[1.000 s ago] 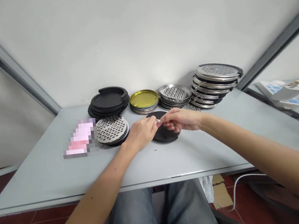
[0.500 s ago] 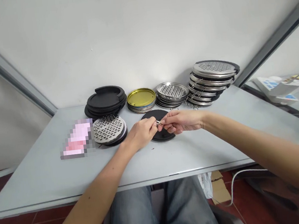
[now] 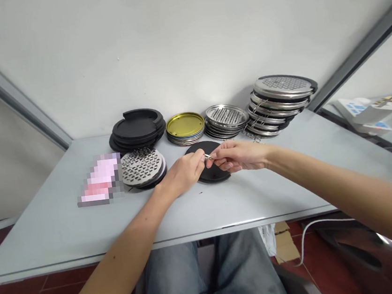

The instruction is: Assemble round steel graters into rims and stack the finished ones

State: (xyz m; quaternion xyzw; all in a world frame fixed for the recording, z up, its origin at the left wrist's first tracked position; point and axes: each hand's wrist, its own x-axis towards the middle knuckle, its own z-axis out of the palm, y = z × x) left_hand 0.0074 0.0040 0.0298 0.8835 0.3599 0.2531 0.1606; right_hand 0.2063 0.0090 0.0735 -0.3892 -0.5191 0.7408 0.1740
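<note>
My left hand [image 3: 186,172] and my right hand [image 3: 237,155] meet over a round black disc [image 3: 211,176] that lies on the table. Pinched between the fingertips of both is a small shiny metal piece [image 3: 208,156], too small to name exactly. The fingers of each hand are closed, and they cover part of the disc. Left of my left hand lies a stack of perforated metal discs [image 3: 140,167], with a small heap of dark metal bits [image 3: 142,152] at its back edge.
Along the wall stand stacked black round trays [image 3: 137,125], metal lids with a yellow one [image 3: 185,123] on top, grater discs [image 3: 227,116] and a tall leaning stack of graters in black holders [image 3: 283,85]. A blurred-out pink object [image 3: 98,179] lies at the left of the grey table [image 3: 66,218].
Both hands keep their pinch on the small metal piece, which has turned slightly between the fingertips. The view has shifted a little.
</note>
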